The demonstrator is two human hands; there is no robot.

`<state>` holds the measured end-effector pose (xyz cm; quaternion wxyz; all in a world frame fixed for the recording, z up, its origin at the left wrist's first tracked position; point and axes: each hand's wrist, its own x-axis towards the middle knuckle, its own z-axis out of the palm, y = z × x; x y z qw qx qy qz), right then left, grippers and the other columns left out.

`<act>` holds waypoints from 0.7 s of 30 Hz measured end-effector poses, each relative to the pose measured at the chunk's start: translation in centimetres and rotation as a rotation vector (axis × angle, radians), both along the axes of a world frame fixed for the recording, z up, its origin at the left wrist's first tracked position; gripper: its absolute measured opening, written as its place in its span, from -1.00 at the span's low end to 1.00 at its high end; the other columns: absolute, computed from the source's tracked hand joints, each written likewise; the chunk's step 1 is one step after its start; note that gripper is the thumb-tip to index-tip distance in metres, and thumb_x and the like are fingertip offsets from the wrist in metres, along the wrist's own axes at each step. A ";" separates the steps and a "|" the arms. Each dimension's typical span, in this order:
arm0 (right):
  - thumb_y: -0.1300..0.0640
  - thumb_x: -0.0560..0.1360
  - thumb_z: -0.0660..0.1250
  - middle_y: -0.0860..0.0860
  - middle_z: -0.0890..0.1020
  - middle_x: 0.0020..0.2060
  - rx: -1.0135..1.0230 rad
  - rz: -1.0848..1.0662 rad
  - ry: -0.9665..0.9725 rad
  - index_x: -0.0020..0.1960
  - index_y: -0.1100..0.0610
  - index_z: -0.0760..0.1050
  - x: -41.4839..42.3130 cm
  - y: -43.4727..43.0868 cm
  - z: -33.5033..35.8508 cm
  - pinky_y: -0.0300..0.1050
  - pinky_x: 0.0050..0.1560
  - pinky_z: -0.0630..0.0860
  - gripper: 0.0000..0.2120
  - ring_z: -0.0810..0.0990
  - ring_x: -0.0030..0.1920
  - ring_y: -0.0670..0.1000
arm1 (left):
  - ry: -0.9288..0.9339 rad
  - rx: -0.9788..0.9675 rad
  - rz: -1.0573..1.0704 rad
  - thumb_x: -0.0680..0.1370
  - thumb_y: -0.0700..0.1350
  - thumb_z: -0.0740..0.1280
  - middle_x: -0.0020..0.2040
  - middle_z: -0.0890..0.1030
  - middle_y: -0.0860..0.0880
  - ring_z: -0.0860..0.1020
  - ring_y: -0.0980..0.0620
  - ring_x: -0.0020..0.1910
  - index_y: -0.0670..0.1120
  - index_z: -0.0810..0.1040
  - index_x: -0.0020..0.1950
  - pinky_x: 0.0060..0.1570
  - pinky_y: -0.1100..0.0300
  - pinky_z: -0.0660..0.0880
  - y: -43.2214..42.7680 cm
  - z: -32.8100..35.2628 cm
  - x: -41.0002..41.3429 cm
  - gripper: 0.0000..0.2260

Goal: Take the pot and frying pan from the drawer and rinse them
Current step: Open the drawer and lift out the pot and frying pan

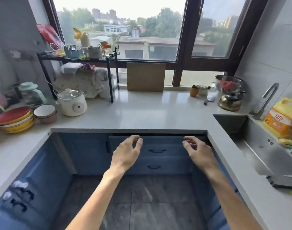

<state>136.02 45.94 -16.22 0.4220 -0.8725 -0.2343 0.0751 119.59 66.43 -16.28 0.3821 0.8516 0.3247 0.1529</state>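
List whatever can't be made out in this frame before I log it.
- Pot and frying pan: head view, unseen; the blue drawer fronts hide whatever is inside.
- Left hand and right hand: whether the fingertips touch the top drawer cannot be told from this angle.
- Sink: cut off by the right edge.
- Left cabinet handles: blurred near the frame corner.
- Detergent bottle label: too small to read.

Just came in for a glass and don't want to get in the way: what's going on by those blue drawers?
A person is reaching both arms toward the top blue drawer under the countertop. The left hand and right hand hover in front of it, fingers loosely curled, holding nothing. The drawer looks slightly ajar, but its inside is hidden. No pot or pan shows in the sink on the right.
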 end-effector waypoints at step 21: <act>-0.06 0.61 0.28 0.07 0.73 -0.21 -0.191 -0.159 0.807 -0.13 0.11 0.64 28.5 16.7 -38.0 -0.17 -0.21 0.49 -0.69 0.60 -0.30 0.00 | 0.270 -0.598 0.192 0.56 0.23 0.29 -0.13 0.70 0.14 0.64 0.08 -0.13 0.15 0.57 0.04 0.11 -0.04 0.59 13.6 -37.1 31.5 -0.80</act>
